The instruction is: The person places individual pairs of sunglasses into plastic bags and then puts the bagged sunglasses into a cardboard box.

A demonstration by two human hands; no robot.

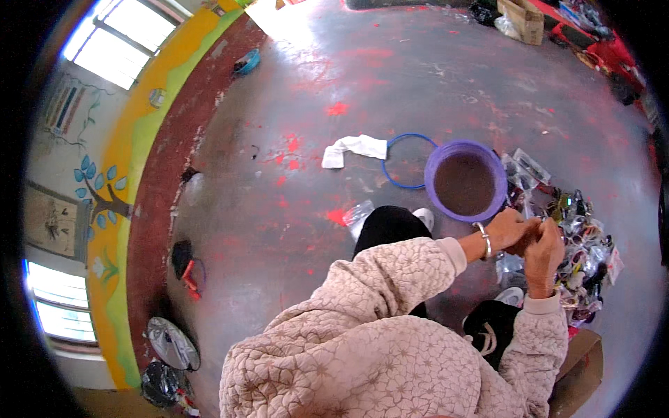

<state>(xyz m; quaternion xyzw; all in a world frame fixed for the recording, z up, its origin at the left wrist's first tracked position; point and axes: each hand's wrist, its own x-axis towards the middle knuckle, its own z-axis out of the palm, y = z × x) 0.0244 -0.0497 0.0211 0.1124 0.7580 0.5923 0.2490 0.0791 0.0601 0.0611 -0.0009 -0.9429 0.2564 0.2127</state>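
My left hand [507,230], with a silver bangle [485,240] on its wrist, meets my right hand [543,256] at the near right of the purple basin [499,156]. The fingers of both are closed and pressed together. Whatever they hold, if anything, is hidden by the hands or too small to name. Just beyond and right of them spreads a heap of small items in clear plastic packets [584,258], in mixed colours. The basin holds a brown content, liquid or fine grains, I cannot tell which.
A blue hoop [385,171] lies left of the basin with a white cloth [355,145] over its edge. A clear plastic bag [358,217] is by my knee. A cardboard box [580,369] stands at lower right, another carton [523,21] far right. A painted wall [118,223] runs along the left.
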